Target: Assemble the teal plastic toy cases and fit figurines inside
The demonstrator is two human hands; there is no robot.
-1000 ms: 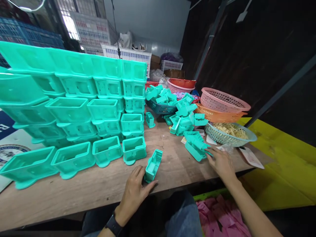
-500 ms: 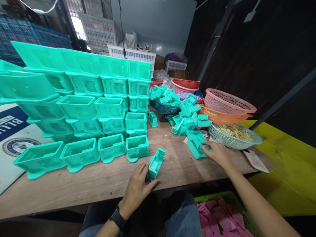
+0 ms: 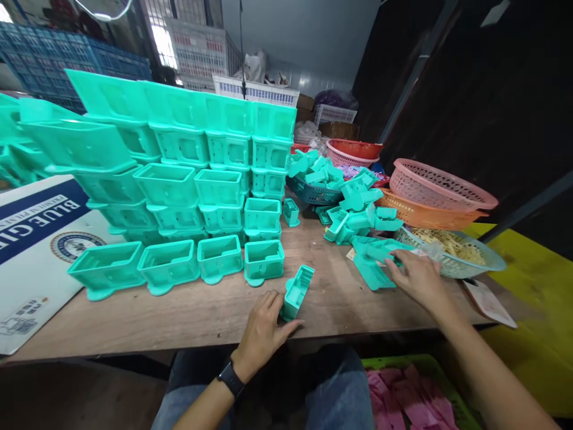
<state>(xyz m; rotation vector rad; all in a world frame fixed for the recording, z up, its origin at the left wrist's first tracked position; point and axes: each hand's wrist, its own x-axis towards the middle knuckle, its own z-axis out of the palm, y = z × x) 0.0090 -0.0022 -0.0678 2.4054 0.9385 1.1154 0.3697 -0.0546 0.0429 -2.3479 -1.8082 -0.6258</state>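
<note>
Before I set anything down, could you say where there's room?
Bare tabletop lies between the teal box at the left hand and the teal pieces at the right hand, also before the front box row. Stacked boxes crowd behind; baskets crowd the right.

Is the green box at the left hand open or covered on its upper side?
Open: the green box at the left hand shows its inner walls, with no lid.

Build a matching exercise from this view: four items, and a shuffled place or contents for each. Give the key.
1. left hand
2. right hand
3. pale blue basket
4. green crate

A. at the loose turquoise pieces
B. low down, holding pink pieces
C. touching the small turquoise box near the table edge
D. holding yellowish pieces

Pairs: 1-C, 2-A, 3-D, 4-B
</note>
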